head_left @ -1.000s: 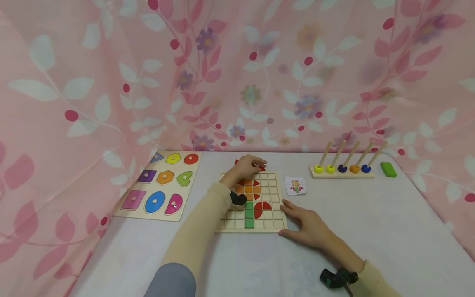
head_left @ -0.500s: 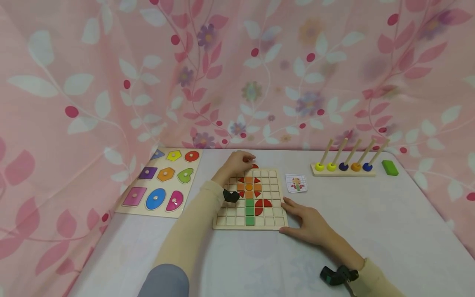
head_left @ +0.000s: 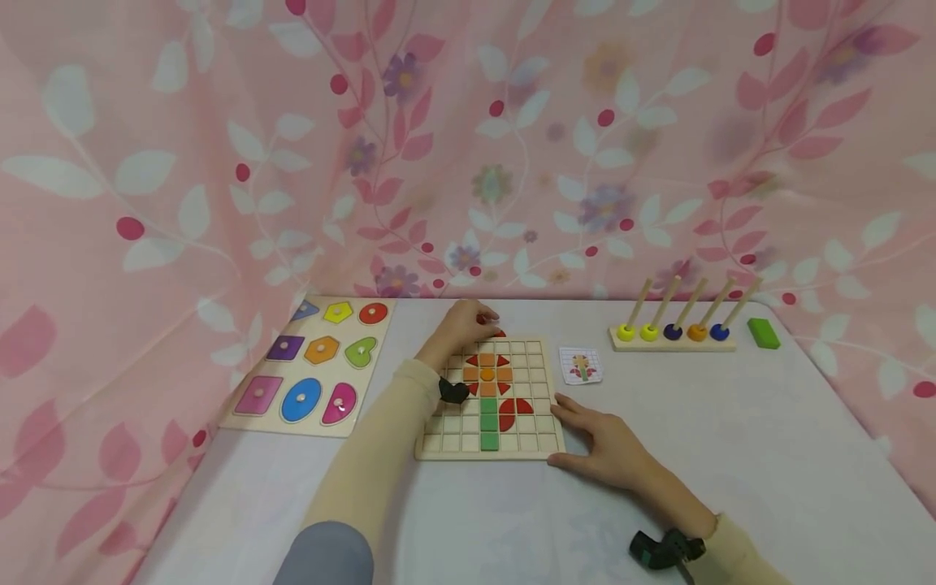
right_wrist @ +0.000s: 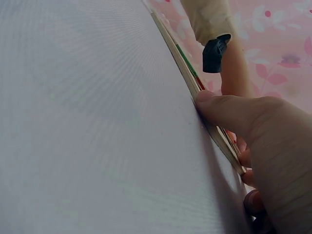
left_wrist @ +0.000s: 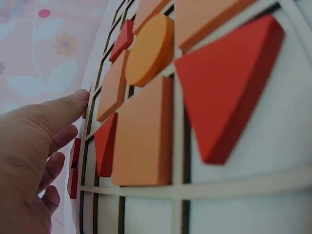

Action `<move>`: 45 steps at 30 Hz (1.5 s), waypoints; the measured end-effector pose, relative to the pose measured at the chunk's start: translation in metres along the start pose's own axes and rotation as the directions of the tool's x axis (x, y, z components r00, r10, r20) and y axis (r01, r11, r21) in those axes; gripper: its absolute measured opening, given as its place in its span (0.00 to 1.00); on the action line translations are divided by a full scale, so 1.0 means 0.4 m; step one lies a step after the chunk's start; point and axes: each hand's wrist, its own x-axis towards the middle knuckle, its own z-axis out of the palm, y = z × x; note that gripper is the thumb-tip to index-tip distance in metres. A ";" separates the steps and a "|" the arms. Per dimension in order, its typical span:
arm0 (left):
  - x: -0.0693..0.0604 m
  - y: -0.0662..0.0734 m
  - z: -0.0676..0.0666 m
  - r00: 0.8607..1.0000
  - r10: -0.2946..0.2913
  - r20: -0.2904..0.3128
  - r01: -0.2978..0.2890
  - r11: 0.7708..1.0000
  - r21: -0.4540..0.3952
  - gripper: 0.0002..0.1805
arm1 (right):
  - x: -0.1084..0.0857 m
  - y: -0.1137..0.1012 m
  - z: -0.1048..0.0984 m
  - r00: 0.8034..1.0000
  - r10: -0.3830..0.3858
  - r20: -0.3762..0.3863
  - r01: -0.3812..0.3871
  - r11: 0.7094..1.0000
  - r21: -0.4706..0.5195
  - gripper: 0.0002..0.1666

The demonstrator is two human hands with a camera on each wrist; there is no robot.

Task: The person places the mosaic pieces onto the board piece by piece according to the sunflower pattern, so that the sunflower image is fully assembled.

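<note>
A square wooden grid board (head_left: 526,452) lies on the table. Green squares (head_left: 489,422), orange pieces (head_left: 487,388) and red pieces (head_left: 508,421) form a flower on it. My left hand (head_left: 462,325) reaches over the board's far edge with bent fingers. Beyond that edge lie loose red pieces (left_wrist: 73,181). The left thumb (left_wrist: 73,103) meets a sliver of red; the index fingertip is hidden, so a pinch cannot be confirmed. My right hand (head_left: 610,445) rests at the board's right edge, its thumb (right_wrist: 214,102) against the rim and fingers extended further along.
A pattern card (head_left: 581,366) lies right of the board. Behind it stands a peg rack (head_left: 673,344) with coloured beads, beside a green block (head_left: 764,333). At the left is a knobbed shape puzzle (head_left: 344,341). A floral curtain (head_left: 556,146) closes the back.
My left hand has moved left along the board's far edge, over the loose red pieces, and then hardly shifts. The right hand has stayed at the board's edge.
</note>
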 end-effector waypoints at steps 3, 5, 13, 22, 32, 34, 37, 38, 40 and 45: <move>0.000 0.005 -0.004 1.000 0.013 0.014 -0.013 0.999 0.034 0.17 | -0.002 0.001 0.001 1.000 -0.004 -0.001 0.004 1.000 -0.014 0.49; 0.000 0.011 -0.009 1.000 0.025 0.005 -0.025 0.998 0.054 0.16 | -0.003 0.001 0.001 1.000 -0.008 -0.005 0.008 1.000 -0.014 0.49; -0.002 0.024 -0.022 1.000 0.007 0.026 -0.009 0.996 0.091 0.18 | -0.004 0.001 0.002 1.000 -0.002 -0.001 0.002 1.000 -0.005 0.49; 0.003 0.026 -0.033 1.000 0.003 0.019 -0.006 0.989 0.146 0.20 | -0.001 0.000 -0.002 1.000 -0.019 -0.018 0.019 1.000 -0.005 0.48; 0.017 -0.023 -0.004 0.998 0.062 -0.005 -0.062 0.997 0.042 0.18 | 0.000 0.006 0.003 0.999 -0.029 -0.019 0.029 1.000 -0.012 0.48; 0.019 -0.032 0.004 0.995 0.098 0.011 -0.099 0.994 0.037 0.18 | -0.001 0.005 0.003 1.000 -0.021 -0.016 0.021 1.000 -0.011 0.48; 0.024 -0.039 0.007 0.990 0.137 0.022 -0.139 0.987 0.078 0.17 | 0.000 0.004 0.003 1.000 -0.015 -0.010 0.015 1.000 -0.007 0.48; 0.023 -0.038 0.007 0.990 0.139 0.020 -0.140 0.986 0.095 0.17 | 0.001 0.003 0.002 1.000 -0.013 -0.008 0.013 1.000 -0.009 0.48; 0.023 -0.035 0.005 0.990 0.140 0.020 -0.142 0.981 0.131 0.16 | 0.002 0.002 0.001 1.000 -0.008 -0.002 0.008 1.000 -0.007 0.48; 0.020 -0.033 0.005 0.993 0.117 0.014 -0.117 0.976 0.184 0.17 | 0.001 0.002 0.001 1.000 -0.005 0.000 0.005 1.000 -0.015 0.49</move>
